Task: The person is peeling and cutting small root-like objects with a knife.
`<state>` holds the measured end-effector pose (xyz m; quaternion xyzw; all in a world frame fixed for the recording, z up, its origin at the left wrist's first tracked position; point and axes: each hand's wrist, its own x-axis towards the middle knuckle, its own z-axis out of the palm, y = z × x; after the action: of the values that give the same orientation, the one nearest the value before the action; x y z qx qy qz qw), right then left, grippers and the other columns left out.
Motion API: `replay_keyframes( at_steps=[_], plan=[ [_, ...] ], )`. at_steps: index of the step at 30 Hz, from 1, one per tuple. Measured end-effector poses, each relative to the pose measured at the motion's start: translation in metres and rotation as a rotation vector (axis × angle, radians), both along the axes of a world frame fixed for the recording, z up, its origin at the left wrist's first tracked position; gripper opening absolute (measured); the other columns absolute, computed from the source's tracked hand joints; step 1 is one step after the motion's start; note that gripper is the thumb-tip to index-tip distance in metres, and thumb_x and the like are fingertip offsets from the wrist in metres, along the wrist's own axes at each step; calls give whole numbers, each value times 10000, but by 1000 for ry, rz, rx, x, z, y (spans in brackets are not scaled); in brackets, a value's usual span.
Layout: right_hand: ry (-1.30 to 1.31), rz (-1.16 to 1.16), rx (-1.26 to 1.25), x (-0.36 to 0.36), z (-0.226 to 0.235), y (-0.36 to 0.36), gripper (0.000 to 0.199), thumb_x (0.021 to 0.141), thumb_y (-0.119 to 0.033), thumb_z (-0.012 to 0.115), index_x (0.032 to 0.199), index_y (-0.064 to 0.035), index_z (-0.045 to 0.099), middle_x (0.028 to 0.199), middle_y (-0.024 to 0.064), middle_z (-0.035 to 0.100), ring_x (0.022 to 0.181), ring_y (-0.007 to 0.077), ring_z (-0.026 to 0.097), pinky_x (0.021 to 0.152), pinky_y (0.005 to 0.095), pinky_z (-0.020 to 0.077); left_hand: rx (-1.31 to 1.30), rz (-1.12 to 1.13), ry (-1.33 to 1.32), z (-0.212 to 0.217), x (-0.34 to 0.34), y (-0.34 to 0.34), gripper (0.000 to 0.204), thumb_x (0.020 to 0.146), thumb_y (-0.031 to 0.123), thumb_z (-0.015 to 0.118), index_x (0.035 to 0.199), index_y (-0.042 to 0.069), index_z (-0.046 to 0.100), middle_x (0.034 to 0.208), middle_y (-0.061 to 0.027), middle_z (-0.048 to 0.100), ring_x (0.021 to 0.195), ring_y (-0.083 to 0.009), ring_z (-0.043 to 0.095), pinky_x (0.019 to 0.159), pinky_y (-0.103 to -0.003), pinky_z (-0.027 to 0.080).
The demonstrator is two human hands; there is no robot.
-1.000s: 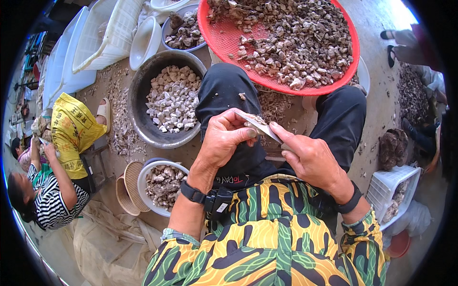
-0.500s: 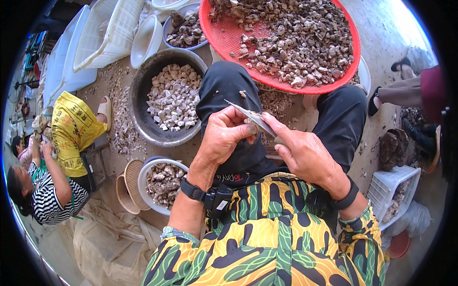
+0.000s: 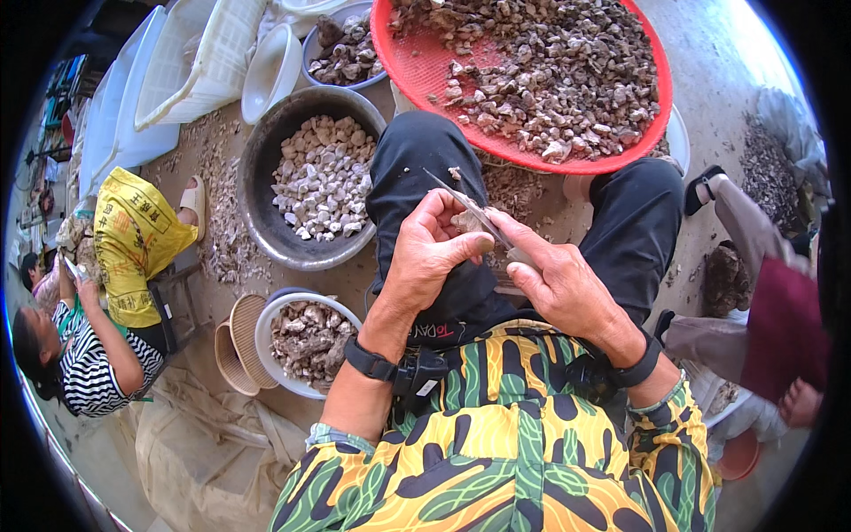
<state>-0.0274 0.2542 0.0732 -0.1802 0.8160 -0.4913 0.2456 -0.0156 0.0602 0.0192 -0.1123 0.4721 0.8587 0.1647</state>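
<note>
The left hand (image 3: 432, 253) curls its fingers (image 3: 443, 211) around a small pale piece (image 3: 467, 220), with the thumb pressed over it from below, so the piece sits pinched between thumb and fingertips above the person's black-trousered lap. The right hand (image 3: 560, 285) closes its fingers around the handle of a thin knife (image 3: 468, 209); the index finger lies stretched along the blade's back, and the blade runs up and left from those fingers, crossing the piece and touching it. How much of the piece lies hidden under the left fingers cannot be told.

Just beyond the fingertips, a red basket (image 3: 658, 69) heaped with brown unpeeled pieces rests against the knees. To the left of the left fingers stands a large dark metal basin (image 3: 253, 191) holding pale trimmed chunks, and nearer the left wrist a small white bowl (image 3: 264, 341) holds brown scraps beside 1 woven tan dish (image 3: 232, 350). Well to the left, a person in a striped shirt (image 3: 84, 368) sits by a yellow sack (image 3: 133, 239). To the right of the right hand, another person's sleeve (image 3: 771, 328) shows in dark red.
</note>
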Motion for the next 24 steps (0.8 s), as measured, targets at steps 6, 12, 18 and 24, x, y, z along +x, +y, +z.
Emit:
replay_keyframes(
  at_steps=[6,12,18,24],
  plan=[
    [-65,-63,-107,-7,-9,8,549,851,-59,517,1390,-40,415,1109,253,618,951,395,637,822,377,499,23,-32,-29,6,-1,-6,324,808,-1,688,1095,-17,540,874,-86,636,705,-151,613,613,-276,518],
    [151,150,105,1,1,31,698,808,-48,592,1453,-180,361,839,180,634,735,371,615,689,432,496,121,-21,-30,5,1,-11,338,806,32,701,1103,-37,556,895,-111,643,704,-169,618,614,-280,518],
    [191,222,231,7,5,49,712,802,-57,600,1458,-196,357,730,129,590,683,325,609,611,425,478,131,-39,-37,3,0,-11,352,801,40,709,1109,-42,558,898,-116,645,710,-170,618,618,-281,519],
    [205,205,238,8,1,42,705,814,-67,592,1462,-197,344,749,131,599,691,329,614,600,434,481,130,-77,-49,4,-3,-15,337,804,41,703,1100,-45,568,887,-122,650,698,-168,610,611,-276,513]
  ],
)
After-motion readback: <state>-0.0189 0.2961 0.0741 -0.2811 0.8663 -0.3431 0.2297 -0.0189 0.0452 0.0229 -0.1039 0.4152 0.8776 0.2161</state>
